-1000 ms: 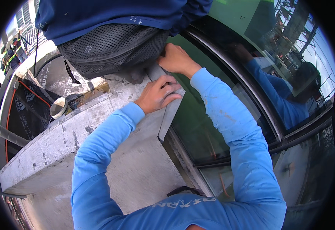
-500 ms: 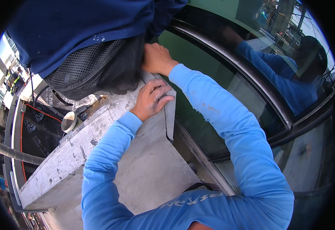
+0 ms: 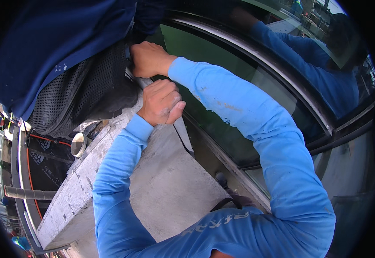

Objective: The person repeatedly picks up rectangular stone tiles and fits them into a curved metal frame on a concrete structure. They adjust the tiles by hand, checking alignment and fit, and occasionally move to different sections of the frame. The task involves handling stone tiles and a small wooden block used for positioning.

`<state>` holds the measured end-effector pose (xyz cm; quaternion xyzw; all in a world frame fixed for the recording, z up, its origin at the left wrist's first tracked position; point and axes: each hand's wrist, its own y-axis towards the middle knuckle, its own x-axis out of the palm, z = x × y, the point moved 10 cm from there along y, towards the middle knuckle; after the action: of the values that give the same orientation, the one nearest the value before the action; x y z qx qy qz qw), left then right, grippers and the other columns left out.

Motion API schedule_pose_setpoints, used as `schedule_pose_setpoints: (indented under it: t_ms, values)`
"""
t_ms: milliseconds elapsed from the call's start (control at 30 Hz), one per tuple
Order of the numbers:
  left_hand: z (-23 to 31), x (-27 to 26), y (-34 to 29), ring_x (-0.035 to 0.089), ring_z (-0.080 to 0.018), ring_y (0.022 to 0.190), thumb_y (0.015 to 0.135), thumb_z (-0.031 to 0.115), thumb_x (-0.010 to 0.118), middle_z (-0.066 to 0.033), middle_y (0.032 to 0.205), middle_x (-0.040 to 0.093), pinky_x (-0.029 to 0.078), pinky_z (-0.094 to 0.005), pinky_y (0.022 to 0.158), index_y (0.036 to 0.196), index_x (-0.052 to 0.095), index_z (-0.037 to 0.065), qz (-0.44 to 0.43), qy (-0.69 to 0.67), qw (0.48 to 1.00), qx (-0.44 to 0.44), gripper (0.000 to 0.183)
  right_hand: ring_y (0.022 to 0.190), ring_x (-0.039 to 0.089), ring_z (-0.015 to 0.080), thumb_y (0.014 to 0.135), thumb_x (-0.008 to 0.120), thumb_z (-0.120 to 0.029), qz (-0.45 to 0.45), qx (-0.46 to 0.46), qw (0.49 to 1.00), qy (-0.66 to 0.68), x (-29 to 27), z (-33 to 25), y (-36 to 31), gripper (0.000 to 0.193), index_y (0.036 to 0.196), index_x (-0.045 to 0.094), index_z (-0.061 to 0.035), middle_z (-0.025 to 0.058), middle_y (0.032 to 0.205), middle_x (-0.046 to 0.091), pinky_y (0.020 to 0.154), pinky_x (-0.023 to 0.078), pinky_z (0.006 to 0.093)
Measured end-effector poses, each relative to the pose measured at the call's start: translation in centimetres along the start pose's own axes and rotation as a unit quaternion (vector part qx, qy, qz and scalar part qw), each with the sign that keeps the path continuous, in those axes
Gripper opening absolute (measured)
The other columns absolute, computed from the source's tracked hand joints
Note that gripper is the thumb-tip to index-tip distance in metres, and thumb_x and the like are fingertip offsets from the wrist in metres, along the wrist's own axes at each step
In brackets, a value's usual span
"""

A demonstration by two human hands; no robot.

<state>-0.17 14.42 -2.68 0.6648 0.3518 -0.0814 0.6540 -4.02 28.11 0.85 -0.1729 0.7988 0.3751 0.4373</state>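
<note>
My left hand [image 3: 161, 102] is closed over the end of the grey concrete ledge [image 3: 110, 142], thumb folded against the curled fingers. Pale dust marks its skin. Whatever it grips, if anything, is hidden. Just beyond it my right hand [image 3: 149, 59] is closed beside the ledge's far tip, its fingertips turned away from view. What lies in it cannot be made out. Close by on the left hang navy cloth [image 3: 67, 38] and black mesh fabric [image 3: 86, 88], seemingly worn by another person. The mesh covers part of the ledge.
Dark-framed glass panels [image 3: 239, 86] run along the right, reflecting a blue-sleeved figure. A narrow gap separates them from the ledge. A whitish cup-like container [image 3: 79, 145] stands left of the ledge, near black printed sheeting [image 3: 45, 159] and a taped pipe [image 3: 29, 193].
Both hands appear further left in the view, which has also shifted. My left hand's fingers and thumb have closed from a looser curl. The navy cloth and mesh also appear further left.
</note>
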Motion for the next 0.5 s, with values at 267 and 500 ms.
schedule_pose_setpoints:
  t_ms: [267, 500]
  values:
    - [-0.3, 0.3, -1.2, 0.052, -0.0278, 0.060, 0.090, 0.037, 0.060, -0.0107, 0.074, 0.053, 0.039, -0.0388, 0.054, 0.075, 0.054, 0.006, -0.021, 0.009, 1.000, -0.018, 0.035, 0.086, 0.073, 0.0432, 0.073, 0.072, -0.014, 0.132, -0.020, 0.980, 0.149, 0.8, 1.9, -1.4, 0.018, 0.085, 0.077, -0.0021, 0.0254, 0.087, 0.073, 0.078, 0.059, 0.0493]
    - [0.2, 0.3, -2.8, 0.047, -0.0242, 0.073, 0.100, 0.040, 0.053, -0.0098, 0.080, 0.048, 0.040, -0.0412, 0.068, 0.076, 0.049, 0.005, -0.043, 0.009, 0.995, -0.094, 0.042, 0.074, 0.075, 0.0300, 0.076, 0.074, -0.011, 0.267, -0.056, 0.946, 0.178, 0.6, 1.0, -3.1, 0.007, 0.077, 0.078, -0.0053, 0.0174, 0.074, 0.072, 0.063, 0.058, 0.0401]
